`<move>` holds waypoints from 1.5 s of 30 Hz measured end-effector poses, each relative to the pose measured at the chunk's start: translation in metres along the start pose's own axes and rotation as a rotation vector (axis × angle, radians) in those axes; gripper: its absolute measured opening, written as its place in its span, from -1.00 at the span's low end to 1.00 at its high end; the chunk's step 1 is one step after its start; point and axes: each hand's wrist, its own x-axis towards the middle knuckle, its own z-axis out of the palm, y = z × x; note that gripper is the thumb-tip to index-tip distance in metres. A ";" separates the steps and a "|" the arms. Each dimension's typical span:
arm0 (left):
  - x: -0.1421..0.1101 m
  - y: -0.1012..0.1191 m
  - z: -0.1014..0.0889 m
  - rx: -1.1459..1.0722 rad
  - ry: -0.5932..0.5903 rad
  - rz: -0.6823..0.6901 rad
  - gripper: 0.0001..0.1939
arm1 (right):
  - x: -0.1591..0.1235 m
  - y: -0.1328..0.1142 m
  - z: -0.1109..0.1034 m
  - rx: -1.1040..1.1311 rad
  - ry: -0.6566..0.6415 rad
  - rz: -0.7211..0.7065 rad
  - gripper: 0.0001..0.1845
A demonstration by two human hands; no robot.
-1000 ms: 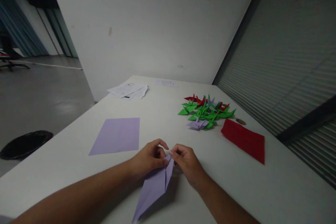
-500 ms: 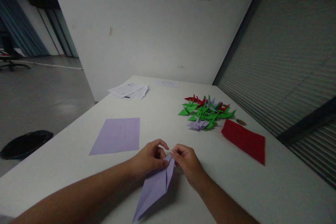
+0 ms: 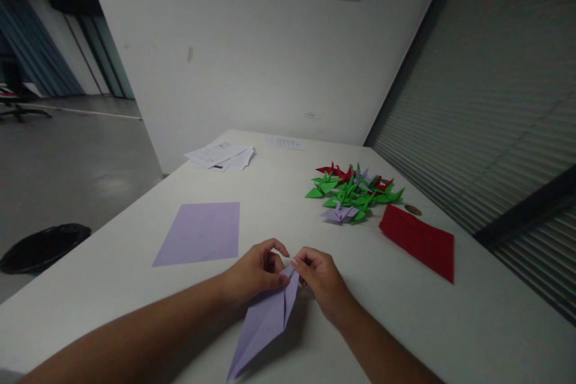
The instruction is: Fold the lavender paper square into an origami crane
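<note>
A folded piece of purple origami paper (image 3: 266, 319), long and kite-shaped with a split along its right part, is held between my hands near the table's front. My left hand (image 3: 257, 270) pinches its upper left edge, thumb on top and index finger curled above. At the upper tip, the thumb and fingers of my right hand (image 3: 320, 276) are closed on the paper. The paper's lower point reaches toward me, casting a shadow on the table. Beyond my left hand lies a flat purple sheet (image 3: 202, 233).
Folded paper cranes (image 3: 355, 192) in green, red and purple are heaped at the right. Beside them are red paper (image 3: 418, 241) and a small round brown object (image 3: 413, 210). Printed papers (image 3: 222, 156) lie at the back of the white table (image 3: 279, 186). A black-lined bin (image 3: 45, 246) stands left.
</note>
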 end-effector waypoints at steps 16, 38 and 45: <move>-0.003 -0.002 -0.001 0.062 0.013 -0.105 -0.37 | 0.003 0.004 -0.004 0.010 0.082 -0.029 -0.58; 0.003 0.005 -0.006 0.029 0.356 0.032 -0.36 | 0.003 0.010 -0.001 -0.031 -0.160 0.082 -0.51; 0.005 0.005 -0.009 0.047 0.401 0.037 -0.37 | 0.009 0.016 -0.007 -0.063 0.037 0.044 -0.51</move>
